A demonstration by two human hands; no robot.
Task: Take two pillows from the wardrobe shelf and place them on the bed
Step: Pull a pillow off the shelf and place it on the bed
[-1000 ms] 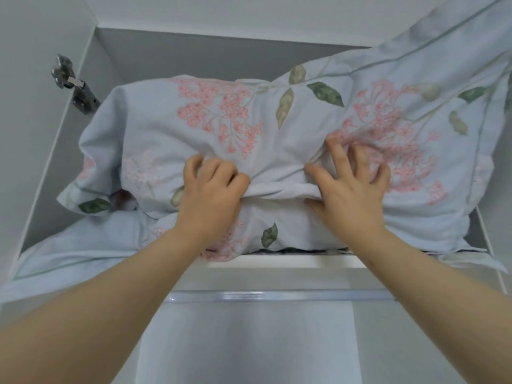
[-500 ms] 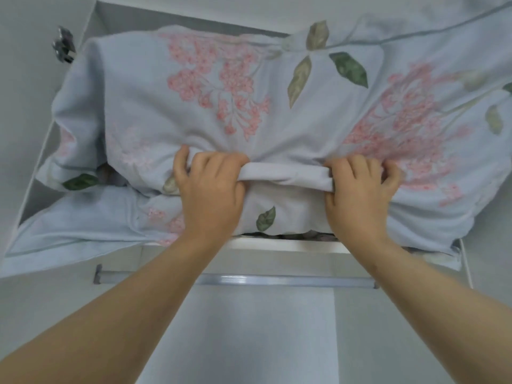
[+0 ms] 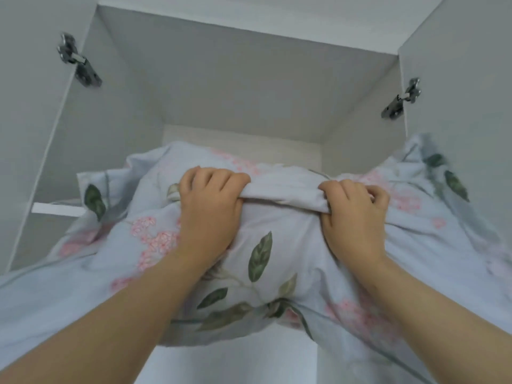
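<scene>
Pillows, pale-blue cotton with pink flowers and green leaves (image 3: 260,261), bunched centre; left hand (image 3: 210,206) at 9 o'clock, right hand (image 3: 357,214) at 3, both clenched on one fabric fold for two-handed pull off white wardrobe shelf (image 3: 55,209).

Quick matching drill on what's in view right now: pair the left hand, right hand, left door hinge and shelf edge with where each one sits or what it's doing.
Things:
1. left hand
2. right hand
3. left door hinge
4. shelf edge

States:
A. upper left, on the open wardrobe door
B. white strip showing left of the pillow
C. gripping the fabric fold, right of centre
D. gripping the fabric fold, left of centre

Pairs: 1-D, 2-C, 3-A, 4-B
</scene>
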